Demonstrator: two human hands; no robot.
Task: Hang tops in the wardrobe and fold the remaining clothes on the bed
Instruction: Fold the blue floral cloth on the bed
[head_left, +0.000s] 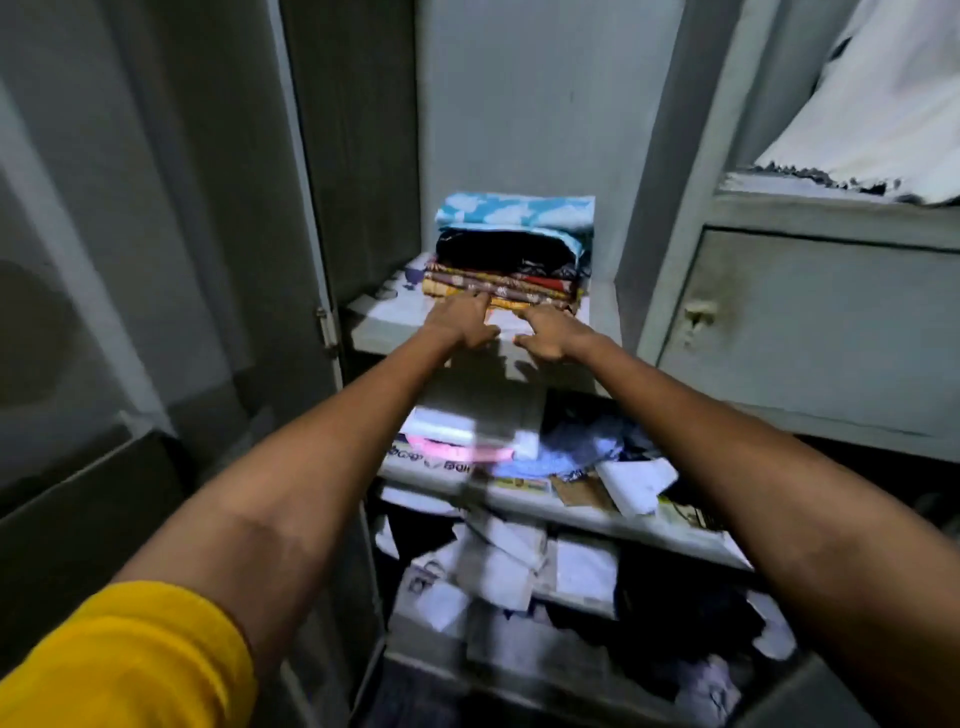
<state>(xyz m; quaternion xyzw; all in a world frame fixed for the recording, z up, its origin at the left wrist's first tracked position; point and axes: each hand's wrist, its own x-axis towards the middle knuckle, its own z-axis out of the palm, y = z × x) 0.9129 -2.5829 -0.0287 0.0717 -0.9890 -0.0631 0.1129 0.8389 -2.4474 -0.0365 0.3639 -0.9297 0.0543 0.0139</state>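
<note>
A home bedroom: a grey steel wardrobe (524, 130) with shelves of folded clothes (511, 254).

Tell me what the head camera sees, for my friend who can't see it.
Both bare hands, left hand and right hand, reach to the front of a stack of folded clothes on a grey wardrobe shelf. The lower shelves hold jumbled clothes and papers.

no legible text (shelf paper print blurred)
</note>
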